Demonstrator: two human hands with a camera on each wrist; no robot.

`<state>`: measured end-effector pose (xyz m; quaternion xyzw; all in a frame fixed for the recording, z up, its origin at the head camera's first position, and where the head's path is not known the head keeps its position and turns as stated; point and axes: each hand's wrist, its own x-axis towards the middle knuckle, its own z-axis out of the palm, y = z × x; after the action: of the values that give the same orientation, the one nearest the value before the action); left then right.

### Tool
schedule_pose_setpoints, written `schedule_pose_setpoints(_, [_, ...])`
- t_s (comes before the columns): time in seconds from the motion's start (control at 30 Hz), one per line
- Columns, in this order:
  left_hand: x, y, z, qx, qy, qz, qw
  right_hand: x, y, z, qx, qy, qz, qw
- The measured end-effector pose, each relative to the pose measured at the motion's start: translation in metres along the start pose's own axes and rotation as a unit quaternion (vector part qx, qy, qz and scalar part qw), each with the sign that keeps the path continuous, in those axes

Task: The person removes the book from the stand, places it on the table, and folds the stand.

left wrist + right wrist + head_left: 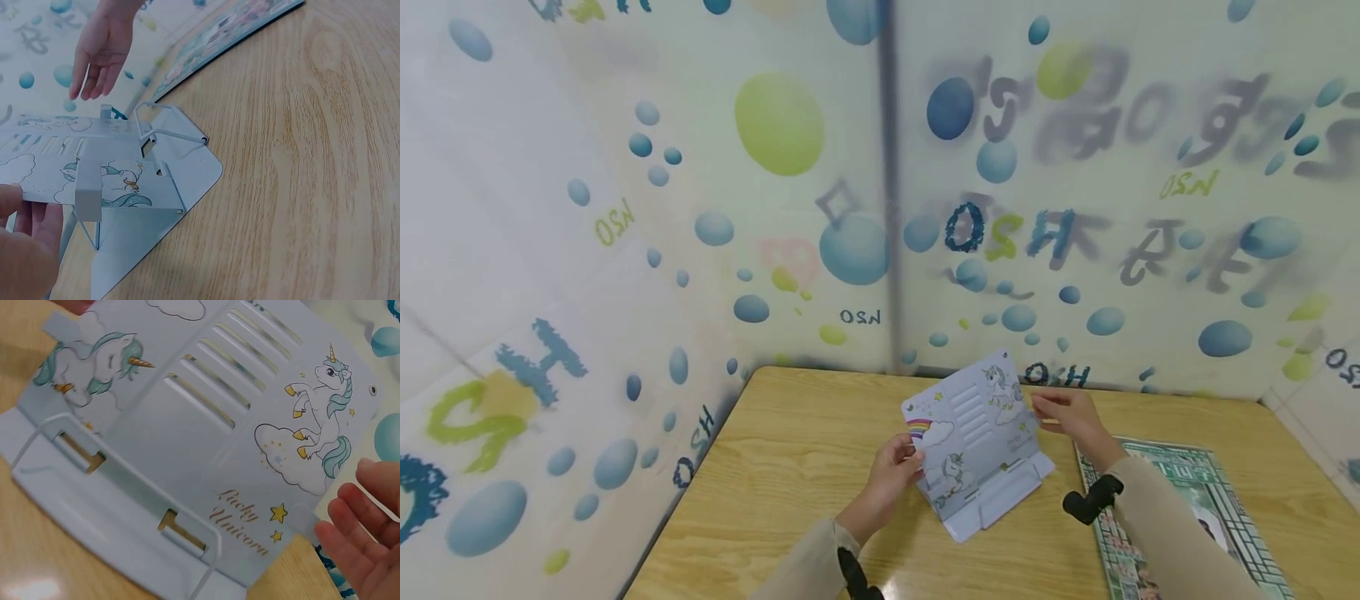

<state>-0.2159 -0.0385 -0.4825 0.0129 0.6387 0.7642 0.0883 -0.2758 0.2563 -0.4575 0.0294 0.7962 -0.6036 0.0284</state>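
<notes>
A pale bookstand (970, 442) with printed unicorns, a rainbow and "Lucky Unicorn" lettering stands tilted back on the table. My left hand (891, 471) grips the left edge of its panel, thumb in front and fingers behind. At the opposite edge is my right hand (1075, 421), its fingers loosely extended beside a small side tab in the right wrist view. From the left wrist, that hand shows apart from the panel. A wire bar (125, 469) spans the front ledge, below the slotted panel (187, 419).
A green-covered picture book (1180, 462) lies on the wooden table (790, 450) to the right, partly under my right forearm. Behind the table's far edge hangs a white curtain (805, 250) printed with blue and green dots. Each wrist wears a black band (1093, 498).
</notes>
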Motion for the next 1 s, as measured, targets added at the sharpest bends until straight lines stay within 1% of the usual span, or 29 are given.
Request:
schedule_pose_setpoints(0.1, [0.000,-0.001,0.000,0.002,0.001,-0.001,1.0000,-0.010,0.004,-0.001,-0.010,-0.012,0.013,0.9998])
schedule_pose_setpoints(0.27, [0.000,-0.002,0.000,0.003,0.005,0.003,1.0000,-0.029,0.018,0.001,-0.004,-0.024,0.041,0.9989])
schedule_pose_setpoints(0.4, [0.002,-0.005,-0.001,0.006,0.009,0.003,0.9999,-0.043,0.028,0.007,0.000,-0.036,0.046,0.9983])
schedule_pose_setpoints(0.5, [0.002,-0.005,-0.002,0.007,0.008,0.002,0.9999,-0.052,0.033,0.015,0.003,-0.029,0.050,0.9983])
schedule_pose_setpoints(0.63, [-0.005,0.006,0.001,0.012,0.003,0.004,0.9999,-0.062,0.038,0.025,0.018,-0.017,0.053,0.9983])
schedule_pose_setpoints(0.67, [-0.005,0.006,0.001,0.012,0.002,0.005,0.9999,-0.063,0.040,0.028,0.022,-0.018,0.055,0.9981])
schedule_pose_setpoints(0.77, [-0.005,0.004,0.001,0.008,0.001,0.012,0.9999,-0.066,0.043,0.035,0.038,-0.019,0.055,0.9976])
schedule_pose_setpoints(0.83, [-0.001,-0.003,-0.001,0.008,0.002,0.011,0.9999,-0.067,0.045,0.040,0.047,-0.014,0.055,0.9973])
schedule_pose_setpoints(0.87, [0.001,-0.005,-0.001,0.008,0.002,0.012,0.9999,-0.068,0.045,0.043,0.051,-0.008,0.057,0.9970])
schedule_pose_setpoints(1.0, [0.000,-0.005,0.000,0.011,0.005,0.011,0.9999,-0.069,0.046,0.053,0.059,0.028,0.067,0.9956])
